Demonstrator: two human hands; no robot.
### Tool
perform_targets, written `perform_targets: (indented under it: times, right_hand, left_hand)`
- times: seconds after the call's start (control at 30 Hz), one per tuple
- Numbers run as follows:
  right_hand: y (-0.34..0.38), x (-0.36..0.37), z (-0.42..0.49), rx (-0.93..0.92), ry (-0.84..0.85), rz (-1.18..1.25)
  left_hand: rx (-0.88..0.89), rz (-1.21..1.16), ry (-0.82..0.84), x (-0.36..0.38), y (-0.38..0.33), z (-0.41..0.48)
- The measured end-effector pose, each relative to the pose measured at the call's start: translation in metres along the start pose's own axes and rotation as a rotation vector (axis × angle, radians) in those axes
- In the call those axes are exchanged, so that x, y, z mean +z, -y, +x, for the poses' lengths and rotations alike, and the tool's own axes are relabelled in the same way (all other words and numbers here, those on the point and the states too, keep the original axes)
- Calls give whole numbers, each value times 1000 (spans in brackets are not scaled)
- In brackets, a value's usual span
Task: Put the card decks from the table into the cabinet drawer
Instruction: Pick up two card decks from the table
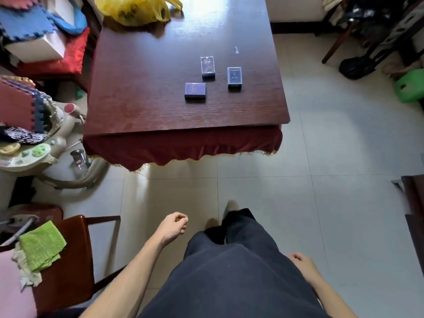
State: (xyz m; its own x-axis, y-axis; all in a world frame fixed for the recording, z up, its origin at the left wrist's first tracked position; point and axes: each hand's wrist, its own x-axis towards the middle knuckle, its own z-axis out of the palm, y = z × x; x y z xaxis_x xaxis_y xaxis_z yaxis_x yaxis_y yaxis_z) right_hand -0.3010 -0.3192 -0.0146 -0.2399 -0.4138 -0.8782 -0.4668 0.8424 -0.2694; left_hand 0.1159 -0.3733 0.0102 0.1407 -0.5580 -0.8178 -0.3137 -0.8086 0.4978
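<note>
Three card decks lie on the dark red wooden table (142, 88): a purple box (195, 89) lying flat nearest me, a clear-wrapped deck (207, 66) behind it, and a dark blue deck (234, 76) to the right. My left hand (173, 226) hangs over the floor well short of the table, its fingers curled shut with nothing in them. Beside my hip, low at the right, is my right hand (300, 262), fingers loosely curled and empty. No cabinet drawer is identifiable in view.
A yellow plastic bag (135, 9) sits at the table's far end, a small wrapper (236, 50) near the decks. A wooden chair (75, 251) with a green cloth stands at my left. Foam mats and a toy crowd the left side. A dark furniture edge (414, 203) shows at right.
</note>
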Motion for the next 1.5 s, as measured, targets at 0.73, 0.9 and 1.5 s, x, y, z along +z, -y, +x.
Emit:
perform_targets:
  times: [0.73, 0.9, 1.5]
  right_hand:
    - [348, -65, 130, -280, 39, 14]
    - [411, -68, 124, -379, 13, 25]
    - [657, -20, 173, -442, -222, -450]
  left_hand:
    - [-226, 92, -23, -53, -113, 94]
    - [-95, 153, -69, -81, -181, 131]
    - [-141, 343, -348, -104, -404, 279]
